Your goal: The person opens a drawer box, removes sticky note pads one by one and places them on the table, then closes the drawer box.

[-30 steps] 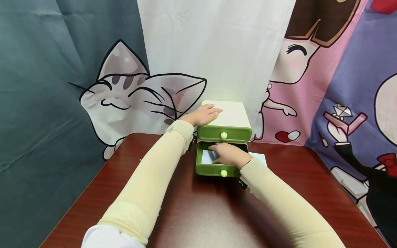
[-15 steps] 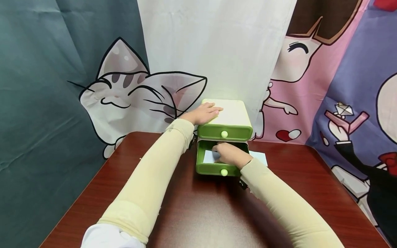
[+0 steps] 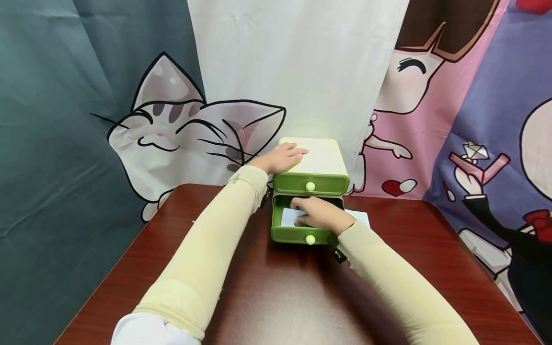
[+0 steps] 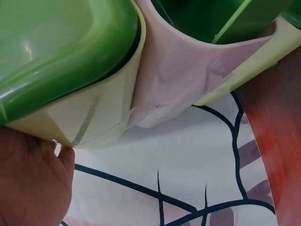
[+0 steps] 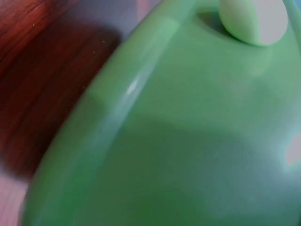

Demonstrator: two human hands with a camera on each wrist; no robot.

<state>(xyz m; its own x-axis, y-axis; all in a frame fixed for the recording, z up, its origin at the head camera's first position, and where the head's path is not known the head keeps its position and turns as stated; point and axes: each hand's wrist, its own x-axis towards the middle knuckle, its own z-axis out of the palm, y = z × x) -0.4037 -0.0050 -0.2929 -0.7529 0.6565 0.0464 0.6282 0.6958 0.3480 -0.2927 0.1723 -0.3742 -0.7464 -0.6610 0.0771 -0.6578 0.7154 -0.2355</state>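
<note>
My left hand (image 3: 282, 158) rests on the pale top of a small drawer unit (image 3: 321, 155), fingers lying along it near the left edge. The top green drawer (image 3: 293, 184) is closed, its round knob facing me. Below it, a green drawer (image 3: 289, 235) is pulled out. Inside lies a pale sheet of paper (image 3: 290, 216). My right hand (image 3: 321, 213) reaches into this drawer over the paper, thumb and index finger apart; the other fingers are partly hidden. The right wrist view shows only the green drawer front (image 5: 188, 132) and a knob (image 5: 254, 21).
Another pale sheet (image 3: 359, 216) lies on the brown table (image 3: 276, 297), right of the unit. The left wrist view shows a pink casing (image 4: 174, 80) and a yellow one (image 4: 268, 63) beyond the top tier. A cartoon curtain (image 3: 302, 62) hangs close behind.
My right hand has shifted slightly inside the pulled-out drawer, its fingers drawing in and then spreading again above the paper. My left hand has stayed on the top.
</note>
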